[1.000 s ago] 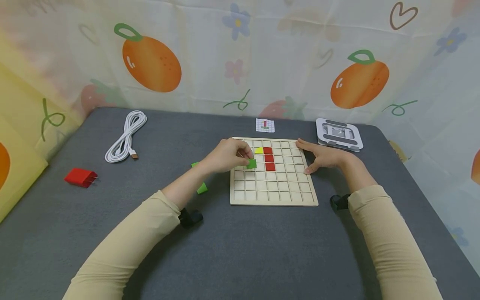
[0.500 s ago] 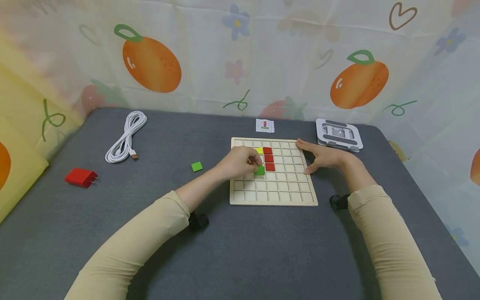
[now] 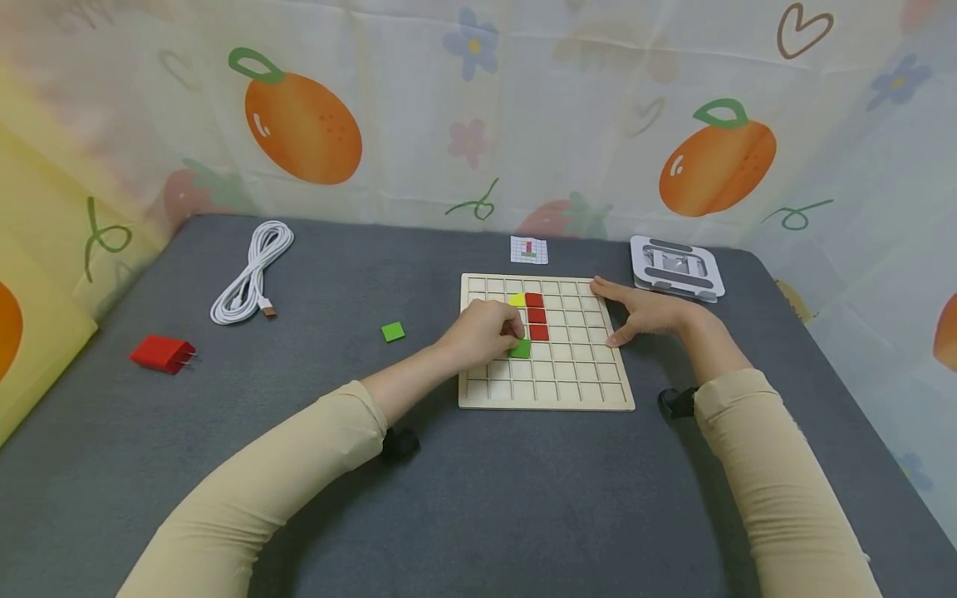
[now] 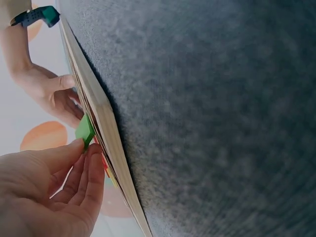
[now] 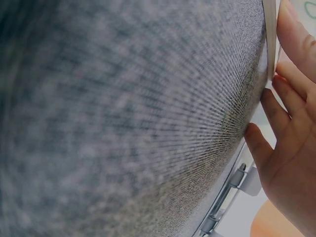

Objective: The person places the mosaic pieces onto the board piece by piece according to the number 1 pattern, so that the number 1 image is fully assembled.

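Note:
My left hand (image 3: 486,332) is over the wooden grid board (image 3: 553,394), pinching a green square tile (image 3: 519,349) between thumb and fingers. In the left wrist view the tile (image 4: 85,131) sits tilted at the board's surface; whether it lies fully in a cell cannot be seen. Three red tiles (image 3: 537,316) form a column just beyond it, with a yellow tile (image 3: 517,300) left of the topmost red one. My right hand (image 3: 646,314) rests on the board's right edge, fingers spread, as the right wrist view also shows.
Another green tile (image 3: 392,332) lies left of the board. Behind the board is a small pattern card (image 3: 528,250), with a grey-white flat case (image 3: 677,267) to its right. A coiled white cable (image 3: 252,274) and a red plug adapter (image 3: 161,354) lie on the left.
My left hand has carried the green tile rightward and nearer, down onto the board below the red column. My left forearm now covers a green piece seen earlier. My right hand stays put.

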The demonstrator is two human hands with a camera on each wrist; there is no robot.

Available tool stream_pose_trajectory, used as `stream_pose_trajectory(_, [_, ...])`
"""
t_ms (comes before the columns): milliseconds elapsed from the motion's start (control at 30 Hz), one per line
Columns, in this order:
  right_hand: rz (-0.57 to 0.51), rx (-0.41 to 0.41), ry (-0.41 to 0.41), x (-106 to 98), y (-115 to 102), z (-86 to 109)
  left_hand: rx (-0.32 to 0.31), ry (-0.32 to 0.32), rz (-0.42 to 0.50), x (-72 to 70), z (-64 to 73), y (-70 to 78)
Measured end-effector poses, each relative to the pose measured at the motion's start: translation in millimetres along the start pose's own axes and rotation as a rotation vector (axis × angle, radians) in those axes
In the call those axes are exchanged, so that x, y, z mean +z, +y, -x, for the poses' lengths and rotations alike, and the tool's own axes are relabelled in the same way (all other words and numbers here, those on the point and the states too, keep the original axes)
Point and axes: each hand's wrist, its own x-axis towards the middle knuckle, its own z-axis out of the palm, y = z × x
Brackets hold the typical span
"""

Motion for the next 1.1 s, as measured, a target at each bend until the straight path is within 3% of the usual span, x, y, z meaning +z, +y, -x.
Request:
stream_pose_trajectory(300, [0.003, 0.001, 0.001, 0.5, -1.2, 1.2, -0.001, 0.015, -0.053, 0.9, 2.0, 3.8])
stream_pose_trajectory(733, [-0.007, -0.002, 0.004, 0.2, -1.3, 1.1, 0.047, 0.011, -0.101, 0.7, 2.7, 1.6])
stream_pose_trajectory(1100, [-0.008, -0.007, 0.004, -0.2, 0.4, -0.1, 0.036, -0.011, -0.122, 0.2, 1.9, 2.2])
